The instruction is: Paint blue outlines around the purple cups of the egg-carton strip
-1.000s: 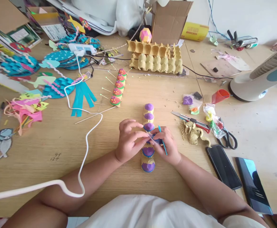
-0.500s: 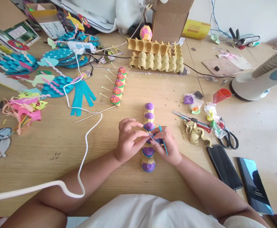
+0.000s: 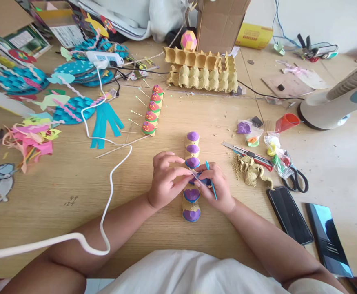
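Observation:
An egg-carton strip (image 3: pixel 191 196) lies lengthwise before me, its cups topped with purple clay and some edged in blue. Over its middle, my left hand (image 3: pixel 168 176) pinches a thin, translucent piece (image 3: pixel 193 174) that looks like plastic film; its exact kind is too small to make out. My right hand (image 3: pixel 216 185) closes on the same piece from the other side. A slim blue clay tool (image 3: pixel 211 179) is also held among the right fingers, pointing up and down. The cup under my fingers is partly hidden.
A red-and-green egg-carton caterpillar (image 3: pixel 152 110) stands beyond my left hand. To the right lie a utility knife (image 3: pixel 248 155), torn carton scraps (image 3: pixel 250 171), scissors (image 3: pixel 297 179) and two phones (image 3: pixel 290 214). A white cable (image 3: pixel 112 179) crosses the left side. Egg cartons (image 3: pixel 207 77) sit behind.
My hands keep the same pinch over the strip with almost no movement. The whole view has shifted very slightly.

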### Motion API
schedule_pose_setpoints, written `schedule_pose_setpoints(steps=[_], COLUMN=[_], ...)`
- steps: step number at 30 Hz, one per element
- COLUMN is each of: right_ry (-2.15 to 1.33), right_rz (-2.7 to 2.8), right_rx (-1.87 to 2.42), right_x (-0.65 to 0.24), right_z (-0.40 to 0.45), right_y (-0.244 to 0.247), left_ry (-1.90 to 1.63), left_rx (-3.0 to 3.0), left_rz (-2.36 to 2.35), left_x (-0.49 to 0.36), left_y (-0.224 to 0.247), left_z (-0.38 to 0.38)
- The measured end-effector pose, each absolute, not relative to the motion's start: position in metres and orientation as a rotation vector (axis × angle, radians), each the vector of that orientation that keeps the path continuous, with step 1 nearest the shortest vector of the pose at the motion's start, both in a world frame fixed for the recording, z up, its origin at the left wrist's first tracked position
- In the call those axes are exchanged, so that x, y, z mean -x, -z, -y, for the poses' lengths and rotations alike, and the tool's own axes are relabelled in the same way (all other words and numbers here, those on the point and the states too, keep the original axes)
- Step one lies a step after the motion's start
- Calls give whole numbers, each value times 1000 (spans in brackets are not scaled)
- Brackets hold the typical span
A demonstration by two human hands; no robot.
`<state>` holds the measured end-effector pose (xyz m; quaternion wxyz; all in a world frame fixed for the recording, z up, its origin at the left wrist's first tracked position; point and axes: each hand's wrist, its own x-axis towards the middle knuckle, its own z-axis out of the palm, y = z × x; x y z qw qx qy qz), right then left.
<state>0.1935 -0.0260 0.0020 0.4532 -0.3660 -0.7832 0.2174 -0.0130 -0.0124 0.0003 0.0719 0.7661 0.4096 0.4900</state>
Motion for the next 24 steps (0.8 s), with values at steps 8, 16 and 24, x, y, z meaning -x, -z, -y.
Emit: schedule_pose_setpoints(steps=[8, 16, 24], right_ry=[-541, -532, -489], right_rz=[1919, 1927, 1961], right_rx=[867, 889, 795], right_x=[-193, -193, -194], right_z=[25, 26, 24], right_y=[-3, -1, -3], left_ry=[-1444, -1412, -1436], left_rx=[-2327, -2358, -2402], left_rz=[-1240, -1167, -1138], left_x=[13, 12, 12], left_y=[-1, -2, -2], left_z=[12, 14, 14])
